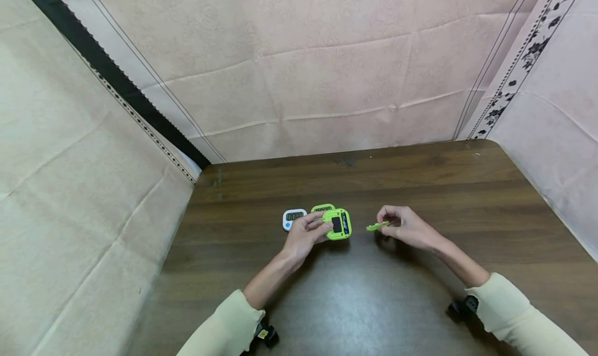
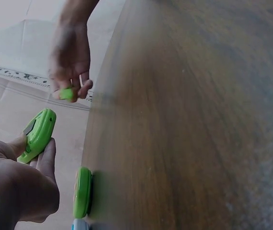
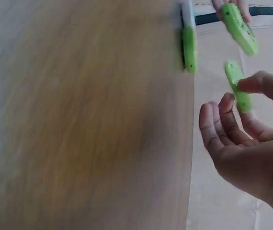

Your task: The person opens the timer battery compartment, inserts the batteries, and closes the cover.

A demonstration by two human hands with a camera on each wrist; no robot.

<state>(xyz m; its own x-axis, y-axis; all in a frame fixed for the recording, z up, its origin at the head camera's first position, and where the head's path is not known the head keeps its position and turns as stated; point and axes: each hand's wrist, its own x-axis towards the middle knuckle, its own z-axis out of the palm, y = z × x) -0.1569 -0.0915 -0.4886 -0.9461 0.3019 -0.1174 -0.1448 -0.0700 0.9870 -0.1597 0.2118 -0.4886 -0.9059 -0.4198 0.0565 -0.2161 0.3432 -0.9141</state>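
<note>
My left hand [image 1: 301,240] grips a green digital timer [image 1: 338,224] by its edge, raised above the table. Its back faces up, showing a dark rectangle and an open battery slot with what looks like a battery inside. To the right, my right hand [image 1: 408,228] pinches a thin green battery cover [image 1: 374,227] between thumb and finger, apart from the timer. In the right wrist view the cover [image 3: 237,86] stands nearly on edge, the other fingers loosely curled. Beside the left hand lie a white timer [image 1: 293,215] with a display and a second green timer [image 1: 322,207], partly hidden.
The brown wooden table [image 1: 374,293] carries all of this. Pale patterned cloth [image 1: 327,76] hangs behind it and along both sides. A small black device [image 1: 460,309] is strapped at the right wrist, another [image 1: 267,334] at the left.
</note>
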